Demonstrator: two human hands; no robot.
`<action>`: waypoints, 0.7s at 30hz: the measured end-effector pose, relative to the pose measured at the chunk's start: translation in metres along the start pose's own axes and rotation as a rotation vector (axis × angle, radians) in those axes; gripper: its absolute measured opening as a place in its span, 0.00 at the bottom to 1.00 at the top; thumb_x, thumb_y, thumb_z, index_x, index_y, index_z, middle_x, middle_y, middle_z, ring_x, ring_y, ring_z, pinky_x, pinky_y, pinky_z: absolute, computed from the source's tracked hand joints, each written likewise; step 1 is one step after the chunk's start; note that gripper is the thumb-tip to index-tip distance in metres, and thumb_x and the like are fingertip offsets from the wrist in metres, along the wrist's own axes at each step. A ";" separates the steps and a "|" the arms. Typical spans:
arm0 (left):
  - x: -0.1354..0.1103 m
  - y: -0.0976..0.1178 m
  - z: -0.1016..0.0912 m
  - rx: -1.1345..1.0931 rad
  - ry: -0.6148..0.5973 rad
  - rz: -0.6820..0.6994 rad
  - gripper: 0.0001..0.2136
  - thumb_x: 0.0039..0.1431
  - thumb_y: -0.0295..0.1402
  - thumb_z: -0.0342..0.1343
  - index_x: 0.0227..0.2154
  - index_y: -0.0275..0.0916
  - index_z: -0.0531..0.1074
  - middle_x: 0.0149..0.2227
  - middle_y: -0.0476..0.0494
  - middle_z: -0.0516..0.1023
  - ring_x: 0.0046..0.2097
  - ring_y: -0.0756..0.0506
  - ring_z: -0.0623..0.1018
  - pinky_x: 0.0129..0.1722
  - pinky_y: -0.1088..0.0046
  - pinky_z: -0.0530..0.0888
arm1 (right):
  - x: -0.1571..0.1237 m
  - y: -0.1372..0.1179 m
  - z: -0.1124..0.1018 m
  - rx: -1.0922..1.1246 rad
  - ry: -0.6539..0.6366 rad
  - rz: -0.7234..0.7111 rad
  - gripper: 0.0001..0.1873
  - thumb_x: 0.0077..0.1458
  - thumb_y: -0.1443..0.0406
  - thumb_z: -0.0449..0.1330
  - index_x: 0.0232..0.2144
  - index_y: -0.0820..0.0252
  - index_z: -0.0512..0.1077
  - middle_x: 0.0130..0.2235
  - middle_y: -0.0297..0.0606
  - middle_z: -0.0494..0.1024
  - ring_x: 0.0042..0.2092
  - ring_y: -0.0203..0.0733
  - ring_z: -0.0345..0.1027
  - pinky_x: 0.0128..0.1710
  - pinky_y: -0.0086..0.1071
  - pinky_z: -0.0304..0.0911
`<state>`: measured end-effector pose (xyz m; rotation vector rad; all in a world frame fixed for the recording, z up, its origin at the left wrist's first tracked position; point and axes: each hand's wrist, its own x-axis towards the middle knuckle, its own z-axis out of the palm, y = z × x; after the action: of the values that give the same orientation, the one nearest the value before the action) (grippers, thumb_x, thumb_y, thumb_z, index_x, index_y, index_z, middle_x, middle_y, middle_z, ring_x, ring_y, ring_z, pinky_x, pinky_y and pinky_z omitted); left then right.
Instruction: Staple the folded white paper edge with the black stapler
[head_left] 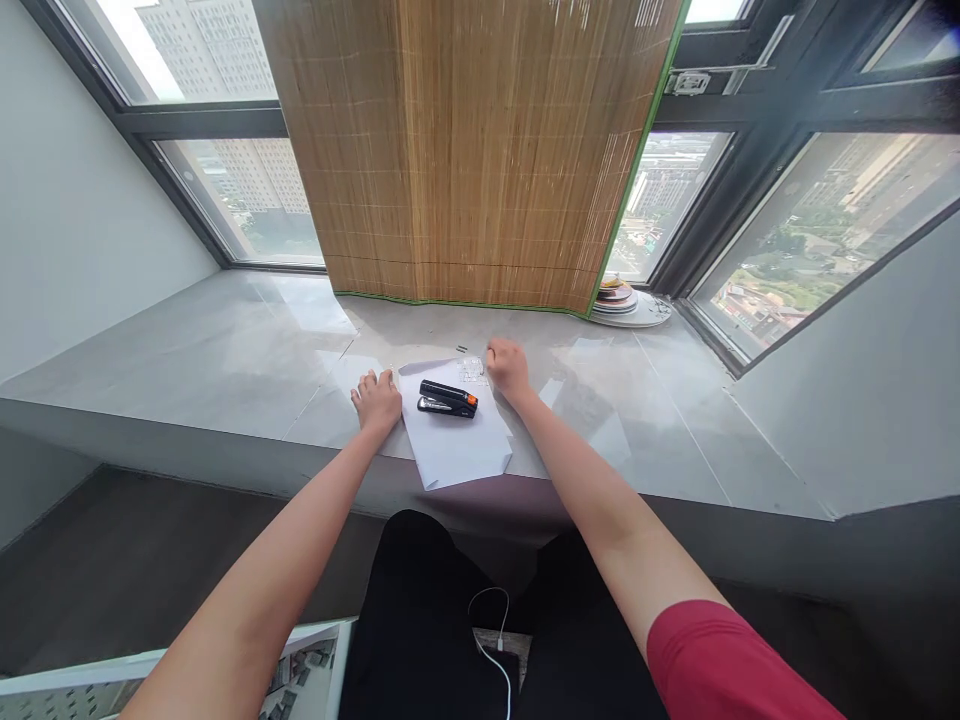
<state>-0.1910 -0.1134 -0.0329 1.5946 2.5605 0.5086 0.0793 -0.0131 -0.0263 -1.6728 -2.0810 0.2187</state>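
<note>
Your L hand (377, 400) is palm-down on the sill (225, 365), fingers loosely spread, just beside the paper's L edge. Your R hand (508, 368) is curled in, narrow, just off the paper's far R corner; can't tell if it grips anything.

Btw. your hands, the stapler (448, 399) lies on the paper (461, 450), toward its far edge, black w/ an orange bit at its R end. The paper is at the sill's front edge, approx. mid-length, its near end sticking out past that edge.

Next to your R hand, at the paper's far edge, there's a clear piece (472, 370), prob. plastic, too small to make out. Just beyond it: a couple of small dark strips (461, 349).

Farther out, the blind (480, 160) hangs down to the sill's back edge. Plates (630, 308) are stacked by its lower R corner, nr. the sill's far R corner.
</note>
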 end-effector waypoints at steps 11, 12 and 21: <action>0.002 -0.002 0.009 -0.003 0.069 0.034 0.25 0.75 0.31 0.38 0.68 0.40 0.70 0.74 0.26 0.63 0.77 0.31 0.59 0.74 0.39 0.56 | -0.034 0.072 -0.034 0.507 0.113 0.060 0.19 0.64 0.60 0.49 0.34 0.56 0.79 0.36 0.40 0.83 0.42 0.47 0.76 0.47 0.36 0.67; 0.003 -0.002 0.009 -0.004 0.071 0.034 0.25 0.76 0.31 0.38 0.68 0.39 0.70 0.73 0.26 0.64 0.76 0.31 0.59 0.74 0.39 0.56 | -0.039 0.056 -0.028 0.629 0.088 -0.028 0.20 0.66 0.56 0.50 0.36 0.55 0.80 0.40 0.39 0.85 0.45 0.47 0.77 0.50 0.37 0.68; 0.002 -0.003 0.009 -0.005 0.090 0.044 0.25 0.74 0.30 0.39 0.67 0.40 0.71 0.72 0.26 0.65 0.76 0.31 0.61 0.74 0.40 0.57 | -0.067 -0.045 0.001 0.572 -0.276 -0.318 0.16 0.68 0.51 0.59 0.40 0.53 0.80 0.36 0.41 0.82 0.38 0.48 0.74 0.39 0.39 0.64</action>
<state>-0.1921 -0.1105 -0.0421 1.6676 2.5906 0.6039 0.0497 -0.0880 -0.0263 -1.0035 -2.1615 0.8855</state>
